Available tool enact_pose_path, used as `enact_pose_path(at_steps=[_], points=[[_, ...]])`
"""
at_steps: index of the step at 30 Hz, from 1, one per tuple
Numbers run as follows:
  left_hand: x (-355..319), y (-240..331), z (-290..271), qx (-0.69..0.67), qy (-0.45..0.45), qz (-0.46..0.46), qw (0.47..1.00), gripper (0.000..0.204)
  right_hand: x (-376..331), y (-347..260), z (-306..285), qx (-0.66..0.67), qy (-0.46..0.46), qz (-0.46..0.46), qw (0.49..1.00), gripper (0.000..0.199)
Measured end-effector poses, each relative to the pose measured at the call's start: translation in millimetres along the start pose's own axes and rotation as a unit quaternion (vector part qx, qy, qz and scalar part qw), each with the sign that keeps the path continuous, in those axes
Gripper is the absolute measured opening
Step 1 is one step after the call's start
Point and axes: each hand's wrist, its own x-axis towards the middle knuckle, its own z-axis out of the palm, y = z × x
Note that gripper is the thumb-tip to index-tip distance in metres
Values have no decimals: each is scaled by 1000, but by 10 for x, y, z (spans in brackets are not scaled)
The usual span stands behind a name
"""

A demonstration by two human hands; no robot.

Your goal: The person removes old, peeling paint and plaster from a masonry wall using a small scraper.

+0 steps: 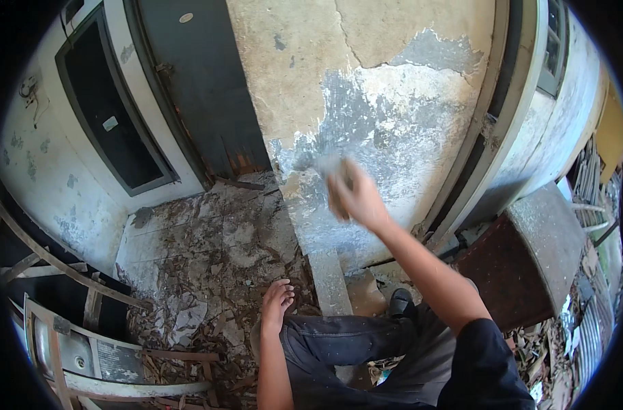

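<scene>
My right hand (358, 198) is closed around a scraper (337, 198) with a brown, wood-coloured handle. Its pale blade end is smeared by motion and is against or very close to the wall (407, 116). There, old paint has come off in ragged patches, baring grey under a cream and white coat. Beside my bent knee hangs my left hand (277, 301), its fingers loosely bent and apart, with nothing visible in it.
A dark door (202, 82) stands left of the wall. Debris and dry leaves (222, 253) litter the floor. At lower left lie a metal sink (75, 355) and wooden frames. A brown, grey-topped block (523, 253) stands at my right.
</scene>
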Motion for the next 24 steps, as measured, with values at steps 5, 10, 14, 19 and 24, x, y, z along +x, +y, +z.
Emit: enact_pose_path(at_steps=[5, 10, 14, 19, 24], points=[[-24, 29, 170, 40, -8, 6, 999, 20, -1064, 855, -80, -36, -190, 171, 966, 46], [5, -109, 159, 171, -32, 82, 981, 21, -1547, 1475, 136, -66, -114, 4, 991, 46], [-110, -157, 522, 342, -102, 187, 915, 30, -1686, 1491, 376, -61, -109, -8, 992, 48], [-490, -203, 1137, 228, -131, 206, 942, 59, -1772, 994, 578, 162, -108, 202, 960, 53], [-497, -86, 1523, 142, -58, 160, 975, 58, -1691, 1134, 667, 56, -38, 1, 998, 68]])
